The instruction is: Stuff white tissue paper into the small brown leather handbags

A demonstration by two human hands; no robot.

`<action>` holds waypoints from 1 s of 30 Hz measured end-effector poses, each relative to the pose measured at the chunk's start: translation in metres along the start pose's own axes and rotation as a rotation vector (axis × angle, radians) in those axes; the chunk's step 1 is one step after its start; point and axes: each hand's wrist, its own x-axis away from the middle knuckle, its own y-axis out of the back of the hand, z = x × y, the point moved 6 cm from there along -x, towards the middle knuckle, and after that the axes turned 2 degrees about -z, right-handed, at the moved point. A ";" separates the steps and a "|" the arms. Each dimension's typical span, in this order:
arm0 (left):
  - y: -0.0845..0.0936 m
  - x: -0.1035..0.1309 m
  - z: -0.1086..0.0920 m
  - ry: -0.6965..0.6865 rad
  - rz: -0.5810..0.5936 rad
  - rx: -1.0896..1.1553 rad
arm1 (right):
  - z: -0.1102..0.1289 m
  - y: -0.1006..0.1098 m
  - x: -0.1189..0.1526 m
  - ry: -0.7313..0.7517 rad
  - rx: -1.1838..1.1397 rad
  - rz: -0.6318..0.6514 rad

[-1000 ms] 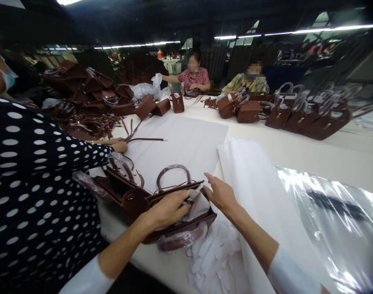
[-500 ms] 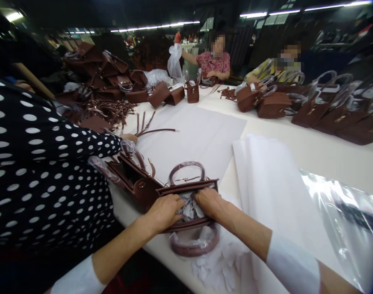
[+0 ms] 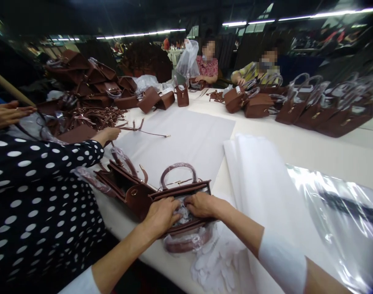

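Observation:
Both hands reach into an open brown handbag [image 3: 186, 233] at the near edge of the table. My left hand [image 3: 162, 214] lies at the bag's left side, fingers bent down into crumpled grey-white stuffing [image 3: 184, 214]. From the right, my right hand [image 3: 200, 205] presses into the same stuffing, with its fingertips hidden inside. The bag's two handles are wrapped in clear plastic, one standing behind, the other folded toward me. Touching it on the left is a second open brown bag [image 3: 141, 198].
A person in a polka-dot top [image 3: 45, 204] stands close on the left, one hand near brown straps [image 3: 94, 118]. White sheets [image 3: 253, 175], clear plastic [image 3: 336, 212] and white gloves [image 3: 213, 261] lie rightward. Brown bags [image 3: 299, 106] line the far side, near two seated people.
The view has turned slightly right. The neighbouring person's arm has drawn back from the second bag's side, and another hand of theirs shows at left. My hands remain in the bag.

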 end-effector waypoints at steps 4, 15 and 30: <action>0.013 0.011 0.001 -0.069 -0.028 0.129 | -0.013 -0.003 -0.006 -0.079 -0.036 -0.051; -0.001 0.060 0.016 -0.412 0.002 0.014 | -0.024 -0.002 -0.003 -0.114 -0.052 -0.139; 0.011 0.024 0.020 -0.243 -0.375 -0.049 | -0.057 0.055 0.053 0.160 -0.303 -0.496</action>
